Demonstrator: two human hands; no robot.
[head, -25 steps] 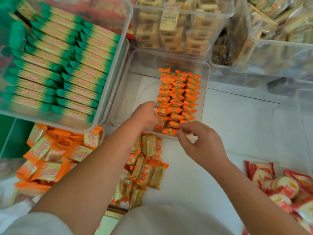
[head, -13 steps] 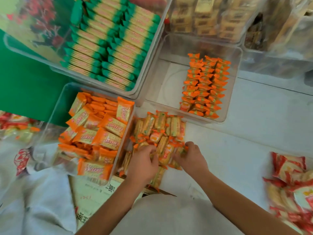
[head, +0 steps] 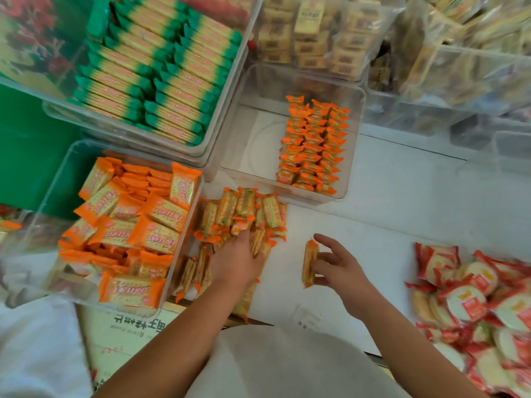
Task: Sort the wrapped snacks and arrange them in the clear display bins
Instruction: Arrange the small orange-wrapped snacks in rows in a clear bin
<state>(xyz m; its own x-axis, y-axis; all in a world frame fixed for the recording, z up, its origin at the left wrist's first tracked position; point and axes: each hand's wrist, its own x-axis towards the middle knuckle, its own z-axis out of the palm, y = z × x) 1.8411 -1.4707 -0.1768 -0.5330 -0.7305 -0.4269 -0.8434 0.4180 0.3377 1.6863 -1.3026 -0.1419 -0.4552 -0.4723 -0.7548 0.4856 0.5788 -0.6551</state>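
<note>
Head view, looking down on a white surface (head: 402,196). Upper left, a clear bin (head: 230,90) holds neat rows of green-wrapped snacks (head: 161,81). Below it, another bin (head: 61,173) holds jumbled orange cracker packs (head: 129,225). At centre top, a display bin (head: 247,133) has small orange snacks (head: 311,147) lined along its right side. Below it lies a loose pile (head: 244,211); the left grip (head: 235,262) rests on it, whether grasping I cannot tell. The right grip (head: 336,265) pinches one snack (head: 310,262) beside the pile.
</note>
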